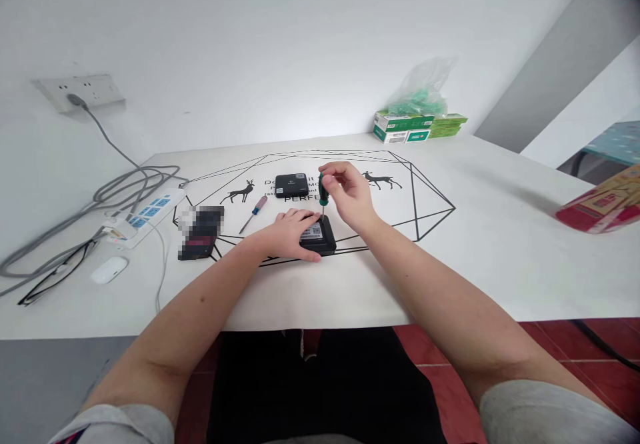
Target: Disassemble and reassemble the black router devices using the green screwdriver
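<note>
A black box [327,239] with a white label lies on the table in front of me. My left hand [290,233] grips it from the left, fingers across its top and far side, thumb along the near edge, hiding much of it. In my right hand [350,194], a green and black screwdriver [324,194] is held nearly upright between thumb and fingers. Its tip meets the box near the far right corner; any screw there is too small to make out. Beyond the left hand lie a second black box [291,185] and another screwdriver [255,213] with a blue and red handle.
On the left are a partly pixelated phone [203,233], a power strip [150,217] with grey cables, glasses [57,272] and a white earbud case [109,270]. Green and white boxes [404,127] under a plastic bag [423,94] stand by the wall. A red package [600,207] sits at right.
</note>
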`<state>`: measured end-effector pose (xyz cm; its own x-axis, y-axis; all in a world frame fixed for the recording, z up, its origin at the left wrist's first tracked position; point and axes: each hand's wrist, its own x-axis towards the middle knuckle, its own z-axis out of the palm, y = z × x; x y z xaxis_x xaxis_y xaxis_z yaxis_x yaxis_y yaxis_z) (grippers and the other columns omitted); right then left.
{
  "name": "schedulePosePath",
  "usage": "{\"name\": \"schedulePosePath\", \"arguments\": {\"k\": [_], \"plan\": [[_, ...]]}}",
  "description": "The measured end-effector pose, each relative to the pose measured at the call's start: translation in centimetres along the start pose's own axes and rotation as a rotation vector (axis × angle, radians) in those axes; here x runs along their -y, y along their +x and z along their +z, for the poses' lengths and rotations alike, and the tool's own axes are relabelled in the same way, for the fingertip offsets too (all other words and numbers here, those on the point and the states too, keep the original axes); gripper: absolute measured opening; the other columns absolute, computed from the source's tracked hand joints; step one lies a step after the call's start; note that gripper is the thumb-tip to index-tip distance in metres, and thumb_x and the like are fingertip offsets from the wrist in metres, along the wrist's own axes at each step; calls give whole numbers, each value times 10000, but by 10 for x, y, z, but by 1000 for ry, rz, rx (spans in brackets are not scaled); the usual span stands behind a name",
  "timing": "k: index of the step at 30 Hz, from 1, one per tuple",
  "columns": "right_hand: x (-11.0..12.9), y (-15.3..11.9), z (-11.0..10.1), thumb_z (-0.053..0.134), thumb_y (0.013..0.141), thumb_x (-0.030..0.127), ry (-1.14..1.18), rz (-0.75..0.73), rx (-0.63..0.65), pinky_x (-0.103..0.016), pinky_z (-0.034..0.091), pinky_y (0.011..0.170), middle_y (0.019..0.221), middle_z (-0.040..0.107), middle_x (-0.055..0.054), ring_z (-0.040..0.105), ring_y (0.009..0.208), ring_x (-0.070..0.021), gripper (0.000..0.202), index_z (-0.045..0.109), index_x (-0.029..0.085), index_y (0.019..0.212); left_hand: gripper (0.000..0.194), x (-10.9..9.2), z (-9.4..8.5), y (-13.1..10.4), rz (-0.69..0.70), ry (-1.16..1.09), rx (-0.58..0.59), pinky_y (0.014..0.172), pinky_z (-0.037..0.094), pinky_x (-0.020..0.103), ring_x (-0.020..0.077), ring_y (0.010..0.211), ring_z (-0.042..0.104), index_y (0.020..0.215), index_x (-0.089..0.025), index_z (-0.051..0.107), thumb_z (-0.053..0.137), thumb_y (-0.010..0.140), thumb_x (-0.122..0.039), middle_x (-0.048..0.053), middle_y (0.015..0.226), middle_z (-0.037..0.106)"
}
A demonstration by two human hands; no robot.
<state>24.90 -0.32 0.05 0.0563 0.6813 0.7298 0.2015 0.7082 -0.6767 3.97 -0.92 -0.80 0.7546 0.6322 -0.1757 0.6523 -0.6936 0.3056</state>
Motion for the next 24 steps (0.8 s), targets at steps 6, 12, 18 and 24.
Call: {"name": "schedulePosePath", "arguments": {"k": [6, 12, 18, 24], "plan": [[-2, -4, 5, 786, 888, 321, 19, 46, -50, -465, 590, 941, 1133, 798, -23, 745, 997, -219, 306, 503, 300, 1002, 1407, 11, -18, -13, -123, 39, 163, 1348, 94, 687, 450, 1717, -86, 1802, -351, 46, 759, 719, -898, 78, 1872, -134], [-6, -5, 3, 593, 996, 291, 25, 26, 5, -513, 611, 973, 1288, 761, -58, 747, 1136, -260, 184, 596, 313, 1178, 1458, 15, -21, -16, -200, 42, 183, 1362, 157, 623, 439, 1723, 20, 1807, -269, 23, 759, 712, -889, 129, 1878, 3], [-10, 0, -1, 502, 1031, 227, -182, -171, -54, -539, 590, 1026, 1151, 651, -79, 669, 1148, -264, 266, 747, 291, 1113, 1356, 21, -14, -11, -154, 63, 105, 1358, 177, 589, 410, 1712, 111, 1800, -265, 113, 743, 757, -860, 152, 1866, 133], [-5, 0, 0, 501, 1037, 220, -172, -201, -72, -491, 603, 952, 1129, 741, -64, 714, 1124, -253, 231, 720, 285, 1069, 1289, 21, -9, -8, -108, 42, 47, 1353, 203, 536, 407, 1697, 156, 1786, -255, 164, 724, 788, -846, 137, 1853, 201]]}}
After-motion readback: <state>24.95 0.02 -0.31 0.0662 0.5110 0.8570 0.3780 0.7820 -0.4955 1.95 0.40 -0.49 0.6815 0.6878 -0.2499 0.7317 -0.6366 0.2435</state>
